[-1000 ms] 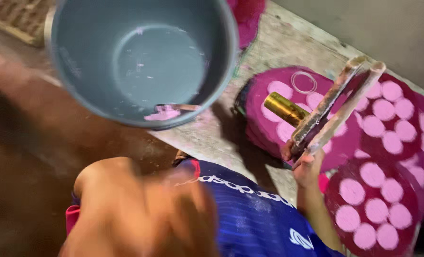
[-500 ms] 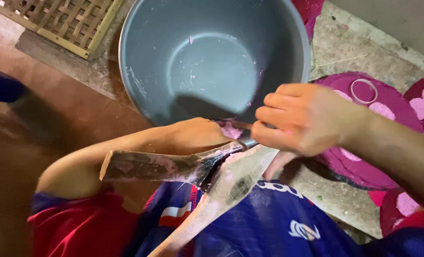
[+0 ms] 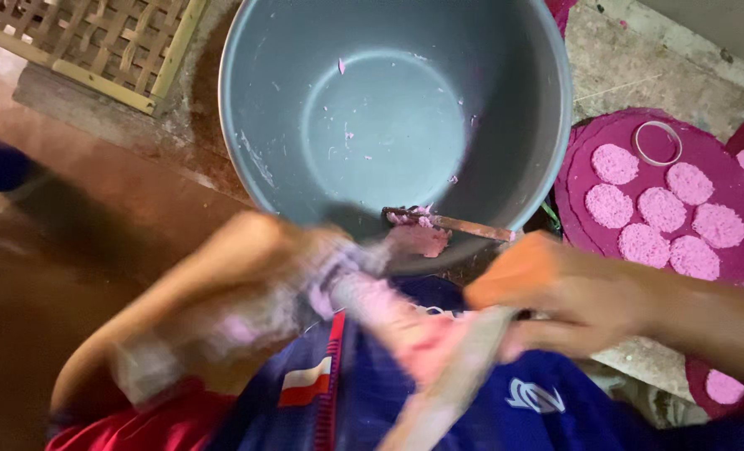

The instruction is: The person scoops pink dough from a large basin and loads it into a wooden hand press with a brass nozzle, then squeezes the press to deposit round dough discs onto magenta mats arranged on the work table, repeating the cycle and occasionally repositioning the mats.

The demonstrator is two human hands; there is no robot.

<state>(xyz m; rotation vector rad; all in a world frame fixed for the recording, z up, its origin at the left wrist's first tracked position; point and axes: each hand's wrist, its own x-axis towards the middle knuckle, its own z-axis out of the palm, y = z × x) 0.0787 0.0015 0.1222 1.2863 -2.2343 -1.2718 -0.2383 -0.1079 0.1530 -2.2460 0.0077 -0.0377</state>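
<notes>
My left hand (image 3: 255, 276) is motion-blurred in front of my blue shirt. It closes around one arm of a long wooden press (image 3: 447, 384) smeared with pink dough (image 3: 388, 321). My right hand (image 3: 556, 292) comes in from the right and grips the pale wooden arm of the same tool. Just beyond both hands stands a large grey bucket (image 3: 288, 167) with pink specks inside. A thin stick (image 3: 464, 224) lies across its near rim, with a lump of pink dough (image 3: 422, 240) below it.
A round magenta tray (image 3: 706, 154) at the right carries several pink dough discs (image 3: 664, 207) and a loose ring (image 3: 657, 142). More such trays show at the right edge. A bamboo lattice (image 3: 96, 42) lies at the top left on the concrete floor (image 3: 622, 58).
The view has moved down and closer to the bucket. Both hands have come together on the wooden press over my lap, and the left hand is moving fast.
</notes>
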